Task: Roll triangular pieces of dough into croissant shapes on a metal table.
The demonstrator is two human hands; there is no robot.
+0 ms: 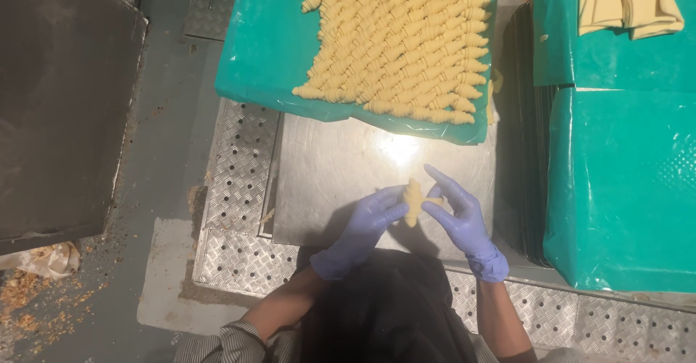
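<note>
I stand at a shiny steel surface (341, 182) that catches a bright glare from a light overhead. Its near and left edges are framed by perforated, studded metal plate (239, 189). At the far side of the surface lies a teal plastic sheet (261, 51) covered with rows of pale rolled dough pieces (402, 40), packed closely in a woven pattern. To my right are more things wrapped in teal plastic (616, 189), with folded yellow cloths (627, 0) lying on the upper one, and a dark stack of trays (525, 153) standing between them and the surface. To my left the grey floor (170, 116) shows crumbs and scraps near a crumpled paper (43, 260), beside a large dark panel (61, 95).

Both of my hands wear purple gloves and meet above the middle of the surface. My left hand (370, 218) has its fingers curled and pinches the left side of a small piece of dough (413, 202). My right hand (457, 214) grips the right side with thumb and lower fingers, its index finger stretched up and away. The dough piece sits between my fingertips, just above the steel, well apart from the rows on the sheet.
</note>
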